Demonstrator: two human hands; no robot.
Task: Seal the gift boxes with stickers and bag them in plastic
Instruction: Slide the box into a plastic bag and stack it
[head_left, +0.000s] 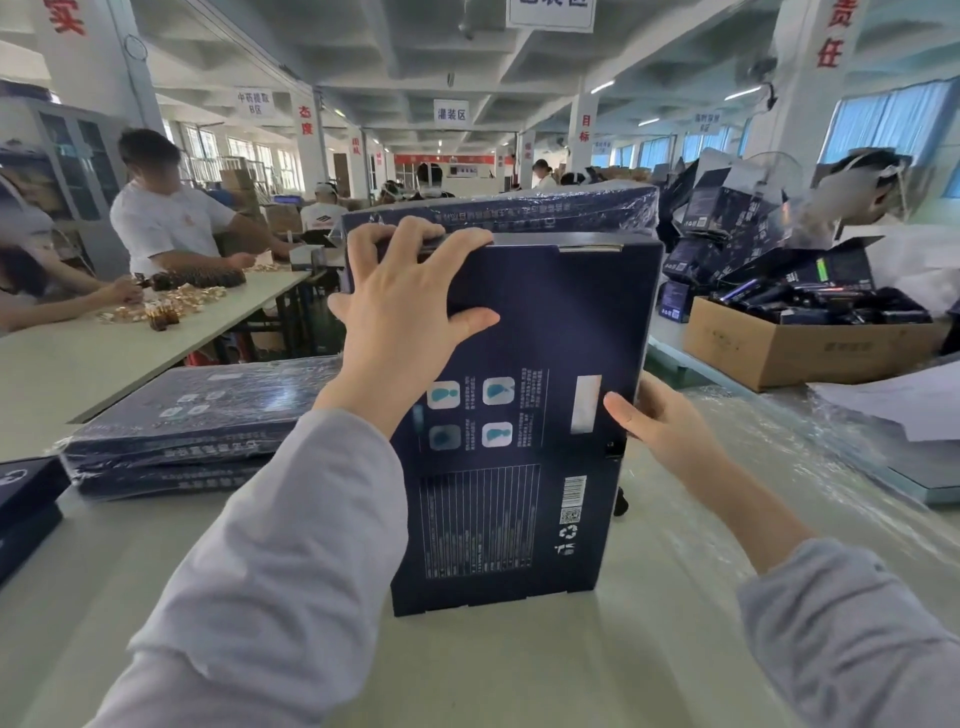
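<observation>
A dark blue gift box (519, 415) stood on end at the centre of the pale table (467, 670), its printed panel facing the camera. The left hand (410, 306) gripped its top edge at 11 o'clock, fingers curled over the rim and thumb spread on the panel, while the right hand (660, 421) held the side edge at 3 o'clock, thumb in front and fingers hidden behind. A stack of plastic-wrapped boxes (197, 421) lay at 9 o'clock, another wrapped box (519, 208) at 12 o'clock behind, and a cardboard carton (805, 353) at 2 o'clock.
</observation>
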